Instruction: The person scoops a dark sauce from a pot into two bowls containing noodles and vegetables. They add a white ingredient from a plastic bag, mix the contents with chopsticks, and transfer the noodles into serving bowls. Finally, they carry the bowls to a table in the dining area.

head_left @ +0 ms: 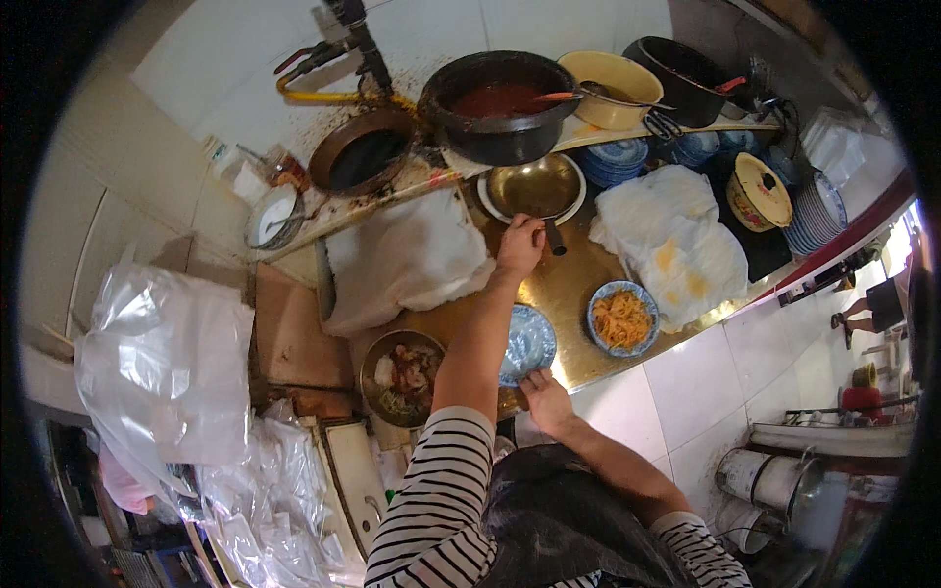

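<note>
My left hand [522, 245] reaches to the back of the metal counter, its fingers closed at the black handle of a brass-coloured metal pan [529, 186]. The pan rests in a white-rimmed round vessel. Nearer to me, my right hand [546, 400] grips the near rim of a blue-and-white bowl [530, 338], whose left side is hidden behind my left forearm. A similar patterned bowl of orange shredded food [621, 318] stands to its right. Left of my forearm is a metal bowl [400, 377] with mixed ingredients.
Along the back shelf stand a large dark pot of red sauce [498, 103], a yellow basin [613, 90], another dark pot [681, 78] and a brown pan [363, 149]. White cloth [671, 245], stacked plates [816, 216] and a lidded yellow pot [759, 193] sit right; plastic bags [167, 363] hang left.
</note>
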Available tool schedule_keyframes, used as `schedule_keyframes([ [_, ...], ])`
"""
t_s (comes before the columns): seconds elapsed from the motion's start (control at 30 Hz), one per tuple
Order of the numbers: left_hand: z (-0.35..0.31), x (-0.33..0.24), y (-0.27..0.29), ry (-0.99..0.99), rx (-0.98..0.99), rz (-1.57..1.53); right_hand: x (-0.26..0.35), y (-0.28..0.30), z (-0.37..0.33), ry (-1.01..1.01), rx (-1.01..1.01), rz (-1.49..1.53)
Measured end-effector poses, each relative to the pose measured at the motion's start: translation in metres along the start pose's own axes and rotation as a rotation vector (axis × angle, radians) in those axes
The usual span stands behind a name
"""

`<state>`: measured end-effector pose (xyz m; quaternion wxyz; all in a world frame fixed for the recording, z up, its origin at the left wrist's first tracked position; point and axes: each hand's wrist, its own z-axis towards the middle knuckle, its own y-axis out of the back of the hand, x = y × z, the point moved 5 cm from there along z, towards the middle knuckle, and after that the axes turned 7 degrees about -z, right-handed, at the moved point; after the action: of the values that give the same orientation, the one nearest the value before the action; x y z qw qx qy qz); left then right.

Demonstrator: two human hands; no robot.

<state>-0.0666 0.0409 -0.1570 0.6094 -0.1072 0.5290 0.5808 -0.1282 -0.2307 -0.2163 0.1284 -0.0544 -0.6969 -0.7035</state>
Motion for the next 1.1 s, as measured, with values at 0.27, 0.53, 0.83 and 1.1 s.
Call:
schedule_keyframes([
  [0.27,-0.053,-0.046,0.04,0.02,0.212,-0.099,-0.042,-0.002,-0.039,-0.185,-0.129,0.239],
  [0.53,-0.291,-0.052,0.174,0.005,0.398,0.621,0.021,-0.066,-0.02,-0.261,0.482,1.195],
  [0.83,-0.272,-0.053,0.164,0.015,0.003,0.376,0.127,-0.114,0.01,-0.474,0.901,1.758],
  [1.1,-0.238,-0.05,0.266,0.466,-0.396,0.027,0.176,-0.122,0.052,-0.897,0.613,1.983],
])
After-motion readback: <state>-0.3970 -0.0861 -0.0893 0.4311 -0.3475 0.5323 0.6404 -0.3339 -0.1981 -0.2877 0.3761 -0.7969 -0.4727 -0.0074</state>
